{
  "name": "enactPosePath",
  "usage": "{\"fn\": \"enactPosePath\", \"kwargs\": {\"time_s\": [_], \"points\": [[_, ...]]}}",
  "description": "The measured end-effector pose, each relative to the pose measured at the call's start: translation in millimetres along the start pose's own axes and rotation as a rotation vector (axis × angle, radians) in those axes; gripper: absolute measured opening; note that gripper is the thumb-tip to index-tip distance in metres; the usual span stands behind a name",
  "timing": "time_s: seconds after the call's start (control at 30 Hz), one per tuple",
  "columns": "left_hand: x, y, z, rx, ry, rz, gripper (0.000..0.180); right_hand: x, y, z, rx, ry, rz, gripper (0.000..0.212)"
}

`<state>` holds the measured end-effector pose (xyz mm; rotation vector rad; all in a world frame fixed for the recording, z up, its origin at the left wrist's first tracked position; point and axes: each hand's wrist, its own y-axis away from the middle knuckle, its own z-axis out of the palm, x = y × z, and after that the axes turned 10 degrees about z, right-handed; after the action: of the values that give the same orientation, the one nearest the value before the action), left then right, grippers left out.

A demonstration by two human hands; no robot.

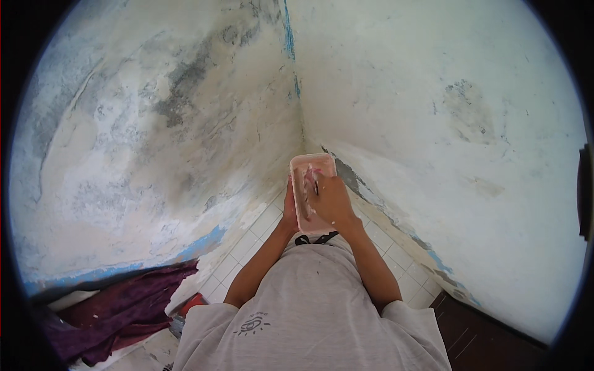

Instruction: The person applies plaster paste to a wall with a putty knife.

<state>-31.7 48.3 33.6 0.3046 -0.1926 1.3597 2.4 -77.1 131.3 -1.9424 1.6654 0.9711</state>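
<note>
A shallow pale-pink rectangular tub [296,162], smeared inside with whitish-pink paste, is held up in front of my body near the wall corner. My left hand [289,209] grips its left side, the fingers partly hidden beneath it. Over the tub's right half, my right hand [331,201] is closed with its fingertips down inside. A small pinkish and dark bit shows by those fingers, but what they hold is too hidden to name. A white speck sits near the right wrist.
Two patchy, peeling walls meet ahead: the left wall [136,142] has grey stains, the right wall [402,93] is paler. White floor tiles [244,244] lie below. Purple cloth [117,315] is heaped at lower left beside a red object [193,303]. A dark brown surface [482,337] is at lower right.
</note>
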Motion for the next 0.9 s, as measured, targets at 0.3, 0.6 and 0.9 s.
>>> {"fn": "enactPosePath", "kwargs": {"time_s": [0.3, 0.6, 0.9], "points": [[46, 10, -28, -0.029, -0.021, -0.092, 0.071, -16, 16, 28, 0.13, 0.232, 0.1, 0.02], [77, 39, -50, 0.023, -0.044, -0.114, 0.072, -63, 9, 70, -0.045, 0.206, 0.122, 0.023], [97, 38, -62, -0.017, -0.032, -0.12, 0.075, -60, 20, 97, -0.046, 0.298, 0.188, 0.026]]}}
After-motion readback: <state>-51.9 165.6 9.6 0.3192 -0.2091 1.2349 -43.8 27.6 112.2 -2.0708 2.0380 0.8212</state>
